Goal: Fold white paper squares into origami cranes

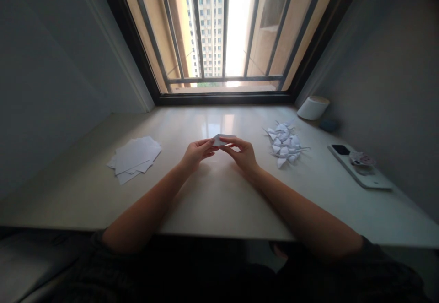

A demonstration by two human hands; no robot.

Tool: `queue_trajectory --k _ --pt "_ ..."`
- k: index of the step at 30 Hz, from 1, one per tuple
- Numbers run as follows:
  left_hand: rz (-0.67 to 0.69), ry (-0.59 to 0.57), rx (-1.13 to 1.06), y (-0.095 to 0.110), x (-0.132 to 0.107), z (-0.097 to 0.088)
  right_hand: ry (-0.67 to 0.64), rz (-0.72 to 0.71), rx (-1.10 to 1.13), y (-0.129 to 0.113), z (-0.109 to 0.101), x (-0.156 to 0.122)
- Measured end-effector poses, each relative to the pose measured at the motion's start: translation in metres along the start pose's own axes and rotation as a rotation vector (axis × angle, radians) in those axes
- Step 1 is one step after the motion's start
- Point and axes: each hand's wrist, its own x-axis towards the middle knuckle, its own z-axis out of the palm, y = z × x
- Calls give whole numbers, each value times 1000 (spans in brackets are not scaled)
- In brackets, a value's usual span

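Note:
A small folded piece of white paper point(222, 137) is held up just above the middle of the table. My left hand point(196, 153) pinches its left end between thumb and fingers. My right hand point(242, 152) grips it from the right, with the index finger along the upper side and the thumb below. Part of the paper is hidden behind the fingers. To the left lies a loose stack of white paper sheets point(133, 156). On the right sits a heap of folded white paper pieces point(285, 142) with thin pointed ends.
The pale table point(219, 202) runs up to a barred window point(219, 33). At the back right is a white cylindrical object point(313, 108) with a dark item point(328, 125) beside it. A phone-like white slab point(350, 168) bears a small round object point(362, 159) near the right wall.

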Motion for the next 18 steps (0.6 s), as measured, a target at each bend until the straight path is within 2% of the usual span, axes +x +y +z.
queue_trajectory --k 10,18 --pt "-39 -65 -1 5 -3 -1 -48 93 84 3 -3 5" --pt "8 25 49 6 -5 2 -80 98 86 3 -3 4"
